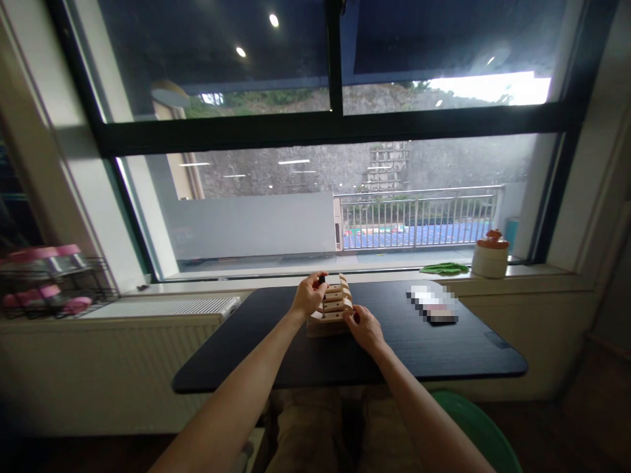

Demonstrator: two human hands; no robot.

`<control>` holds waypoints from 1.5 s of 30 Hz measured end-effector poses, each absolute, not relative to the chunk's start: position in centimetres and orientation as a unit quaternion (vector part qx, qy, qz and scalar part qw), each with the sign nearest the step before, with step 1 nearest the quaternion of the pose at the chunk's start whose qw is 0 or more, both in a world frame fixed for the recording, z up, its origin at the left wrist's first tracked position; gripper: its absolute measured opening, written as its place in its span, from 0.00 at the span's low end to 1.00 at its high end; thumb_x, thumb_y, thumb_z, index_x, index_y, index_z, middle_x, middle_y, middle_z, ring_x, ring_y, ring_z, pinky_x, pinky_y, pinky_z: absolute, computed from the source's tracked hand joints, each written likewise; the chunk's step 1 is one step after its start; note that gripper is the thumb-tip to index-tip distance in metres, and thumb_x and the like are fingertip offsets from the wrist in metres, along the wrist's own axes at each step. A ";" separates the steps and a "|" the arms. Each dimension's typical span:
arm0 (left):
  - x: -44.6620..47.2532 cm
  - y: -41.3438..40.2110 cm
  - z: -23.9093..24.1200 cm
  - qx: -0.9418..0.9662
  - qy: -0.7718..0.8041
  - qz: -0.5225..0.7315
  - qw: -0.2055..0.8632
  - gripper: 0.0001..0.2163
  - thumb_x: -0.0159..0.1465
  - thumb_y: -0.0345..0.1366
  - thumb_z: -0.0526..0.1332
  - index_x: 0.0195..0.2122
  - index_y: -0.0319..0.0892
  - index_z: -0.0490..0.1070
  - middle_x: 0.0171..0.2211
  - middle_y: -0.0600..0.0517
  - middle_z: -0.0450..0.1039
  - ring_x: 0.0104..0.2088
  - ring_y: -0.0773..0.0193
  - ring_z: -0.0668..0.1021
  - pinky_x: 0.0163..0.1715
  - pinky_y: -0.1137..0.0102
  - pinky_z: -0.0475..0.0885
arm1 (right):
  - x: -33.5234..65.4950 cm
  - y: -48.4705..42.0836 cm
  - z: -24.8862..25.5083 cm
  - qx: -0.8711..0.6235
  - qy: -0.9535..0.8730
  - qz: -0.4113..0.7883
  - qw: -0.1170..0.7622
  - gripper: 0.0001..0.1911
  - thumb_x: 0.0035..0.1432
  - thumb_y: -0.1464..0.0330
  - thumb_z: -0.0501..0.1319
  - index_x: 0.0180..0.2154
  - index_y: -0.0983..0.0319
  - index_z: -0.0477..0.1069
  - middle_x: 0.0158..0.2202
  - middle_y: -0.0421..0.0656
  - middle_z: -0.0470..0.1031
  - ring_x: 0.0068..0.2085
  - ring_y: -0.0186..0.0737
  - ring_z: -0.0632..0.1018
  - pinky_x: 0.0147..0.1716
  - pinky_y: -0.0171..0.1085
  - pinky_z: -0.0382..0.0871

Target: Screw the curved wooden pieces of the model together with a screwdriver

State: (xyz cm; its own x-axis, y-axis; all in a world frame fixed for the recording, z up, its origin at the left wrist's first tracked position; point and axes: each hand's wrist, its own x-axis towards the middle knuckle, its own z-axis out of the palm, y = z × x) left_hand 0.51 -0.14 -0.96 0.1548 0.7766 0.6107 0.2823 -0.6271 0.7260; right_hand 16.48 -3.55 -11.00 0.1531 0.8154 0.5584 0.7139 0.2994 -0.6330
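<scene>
Toy (335,305) is pinched on top by the left hand (308,295), held below that by the right hand (363,326); best kept still.

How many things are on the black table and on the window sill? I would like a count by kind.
Wooden block toy: 1
Pixelated flat item: 1
Green cloth: 1
White jar with orange lid: 1
Total: 4

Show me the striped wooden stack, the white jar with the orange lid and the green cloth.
striped wooden stack (337,304): head view, its front slats.
white jar with the orange lid (490,262): head view, white body.
green cloth (445,268): head view, its middle.
</scene>
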 end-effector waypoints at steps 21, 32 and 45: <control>-0.2 1.5 -0.3 0.737 0.410 0.530 0.083 0.10 0.53 0.39 0.61 0.33 0.42 0.76 0.30 0.50 0.74 0.27 0.67 0.73 0.29 0.73 0.69 | 16.5 -3.4 -11.1 -0.589 -0.649 0.052 0.479 0.16 0.55 0.55 0.51 0.35 0.58 0.70 0.29 0.39 0.69 0.29 0.33 0.69 0.29 0.31 0.59; 0.4 0.9 -0.1 0.731 0.372 0.537 0.200 0.11 0.54 0.36 0.59 0.36 0.40 0.75 0.33 0.48 0.77 0.32 0.63 0.77 0.33 0.69 0.72 | 16.4 -3.3 -11.1 -0.588 -0.647 0.050 0.484 0.18 0.55 0.53 0.50 0.36 0.58 0.69 0.29 0.39 0.69 0.30 0.34 0.69 0.30 0.31 0.59; -0.8 0.9 -1.3 0.710 0.446 0.536 0.097 0.12 0.57 0.39 0.54 0.37 0.42 0.73 0.27 0.52 0.75 0.27 0.66 0.75 0.28 0.74 0.68 | 16.4 -3.6 -10.9 -0.593 -0.646 0.054 0.478 0.19 0.55 0.53 0.50 0.36 0.59 0.70 0.31 0.40 0.70 0.30 0.34 0.70 0.30 0.31 0.60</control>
State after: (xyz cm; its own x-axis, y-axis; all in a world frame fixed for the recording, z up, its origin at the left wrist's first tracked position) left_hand -0.79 0.92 -1.31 0.0273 0.7378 0.6745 0.5299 -0.5828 0.6160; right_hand 16.44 -3.57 -10.88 0.1607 0.8179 0.5525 0.7139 0.2902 -0.6372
